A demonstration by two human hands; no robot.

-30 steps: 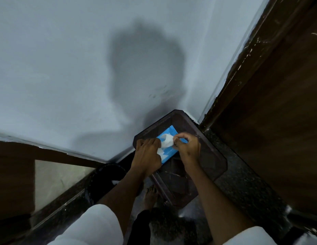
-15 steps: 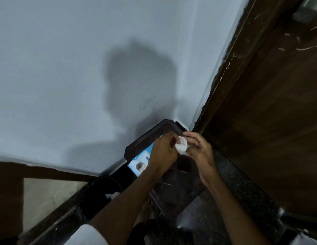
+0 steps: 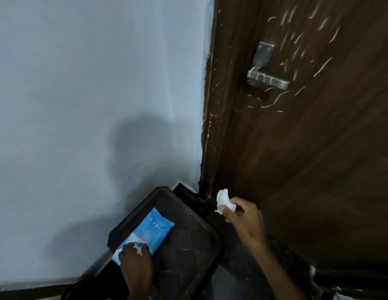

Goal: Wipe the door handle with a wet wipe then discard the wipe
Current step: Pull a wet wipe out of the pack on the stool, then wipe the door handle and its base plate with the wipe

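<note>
1. Low at the corner where the pale wall meets the brown door, the right hand now holds a crumpled wet wipe, its grip clamped on the wipe between thumb and fingertips. A second ago both hands were together over the pack; the right one has since come away with the wipe free.

2. The left hand stays down on the blue wipes pack, pressing its near end, where a tuft of white shows at the opening. Whether its grip is pinching that tuft or only resting on the pack cannot be told.

3. The pack lies on a dark stool set against the wall.

4. The view has swung upward, so the metal door handle is now in sight, high on the door and well apart from the wipe.

5. Judged from this, taking the wipe is done, and the wiping itself has not begun. The next move would be to lift the right hand up to the lever.

6. A dark round bin rim shows at the bottom edge, likely the place for discarding.
</note>
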